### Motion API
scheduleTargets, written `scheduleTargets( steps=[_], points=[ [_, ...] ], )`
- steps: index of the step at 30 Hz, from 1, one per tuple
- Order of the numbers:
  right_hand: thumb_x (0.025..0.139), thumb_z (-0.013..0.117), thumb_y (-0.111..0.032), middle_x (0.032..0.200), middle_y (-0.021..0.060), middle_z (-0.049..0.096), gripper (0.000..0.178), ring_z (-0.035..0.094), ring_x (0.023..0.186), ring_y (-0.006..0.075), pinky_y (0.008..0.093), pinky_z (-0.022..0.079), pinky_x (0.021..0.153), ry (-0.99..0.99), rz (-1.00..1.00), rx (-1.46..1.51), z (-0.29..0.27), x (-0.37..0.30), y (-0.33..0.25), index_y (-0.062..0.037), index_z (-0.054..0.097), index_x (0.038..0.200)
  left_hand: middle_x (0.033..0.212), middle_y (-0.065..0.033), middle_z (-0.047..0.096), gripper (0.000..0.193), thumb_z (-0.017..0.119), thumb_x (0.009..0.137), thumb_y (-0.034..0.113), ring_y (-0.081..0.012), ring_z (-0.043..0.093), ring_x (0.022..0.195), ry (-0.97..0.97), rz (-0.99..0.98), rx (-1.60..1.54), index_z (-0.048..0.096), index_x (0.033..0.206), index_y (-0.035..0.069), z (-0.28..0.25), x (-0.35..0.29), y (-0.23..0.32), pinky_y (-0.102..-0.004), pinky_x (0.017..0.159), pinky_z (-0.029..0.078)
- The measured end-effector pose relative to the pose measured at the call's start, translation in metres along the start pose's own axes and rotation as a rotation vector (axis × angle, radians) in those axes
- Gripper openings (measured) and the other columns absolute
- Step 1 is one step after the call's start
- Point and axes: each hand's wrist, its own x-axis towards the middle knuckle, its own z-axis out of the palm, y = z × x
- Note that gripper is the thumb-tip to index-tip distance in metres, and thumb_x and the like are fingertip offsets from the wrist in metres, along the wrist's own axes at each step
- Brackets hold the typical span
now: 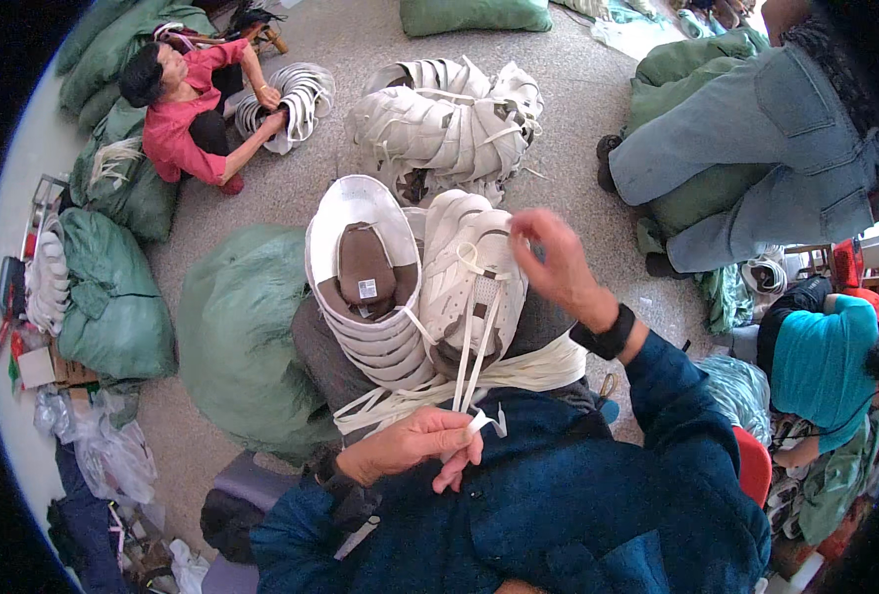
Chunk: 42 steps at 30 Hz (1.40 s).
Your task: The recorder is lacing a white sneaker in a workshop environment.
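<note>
On my lap lies a stack of beige shoe uppers. The top upper (459, 297) has laces (471, 356) running from its eyelets down toward me. My left hand (414, 445) is closed, pinching the lace ends between thumb and fingers. Raised over the right edge of that upper, my right hand (561, 259) has loosely bent fingers, with nothing visible in them. To the left, nested uppers (380, 346) show a white lining and a brown insole-like piece with a small label. A bundle of loose cream laces (538, 368) lies across my lap below the uppers.
Ahead on the speckled floor sits a heap of tied uppers (449, 124). Green sacks (246, 337) stand at my left. A person in red (187, 124) handles a ring of uppers. Someone in jeans (756, 148) stands at right, near a person in teal (824, 356).
</note>
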Motion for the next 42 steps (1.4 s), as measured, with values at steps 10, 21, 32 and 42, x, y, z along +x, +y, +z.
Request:
scheduleTargets(
  steps=[10,21,32,42],
  points=[
    [0.085,0.065,-0.004,0.101,0.0119,0.064,0.023,0.063,0.094,0.0248,0.0355,0.051,0.086,-0.218,0.215,0.276,0.006,-0.027,-0.013,-0.0035,0.064,0.108,0.071,-0.0027,0.061,0.034,0.048,0.107,0.03,-0.0105,0.061,0.062,0.025,0.081,0.158,0.062,0.1,0.0,-0.005,0.013,-0.004,-0.0262,0.064,0.051],
    [0.088,0.065,-0.004,0.096,0.0043,0.063,0.029,0.06,0.082,0.0112,0.0279,0.05,0.073,-0.164,0.306,0.321,-0.019,-0.044,-0.027,-0.0043,0.061,0.117,0.069,-0.0169,0.06,0.021,0.052,0.101,0.018,-0.0361,0.062,0.062,0.472,0.447,1.56,0.056,0.088,0.002,-0.014,0.027,0.03,-0.0437,0.056,0.048],
    [0.099,0.061,-0.011,0.08,0.0001,0.061,0.027,0.057,0.071,0.0071,0.0238,0.048,0.066,-1.018,0.678,0.745,-0.098,-0.051,-0.044,-0.0022,0.062,0.124,0.078,-0.022,0.057,0.02,0.052,0.102,0.019,-0.0422,0.061,0.074,0.392,0.545,1.403,0.053,0.094,0.001,-0.008,0.057,0.037,-0.0492,0.063,0.045],
    [0.093,0.068,-0.016,0.095,0.0083,0.068,0.028,0.066,0.083,0.0166,0.0313,0.053,0.073,0.009,0.356,0.209,-0.006,-0.012,0.023,-0.0011,0.062,0.116,0.077,-0.0114,0.055,0.024,0.049,0.105,0.018,-0.0287,0.061,0.075,0.311,0.555,0.975,0.056,0.094,-0.001,0.006,0.057,0.03,-0.0363,0.069,0.047]
  ],
)
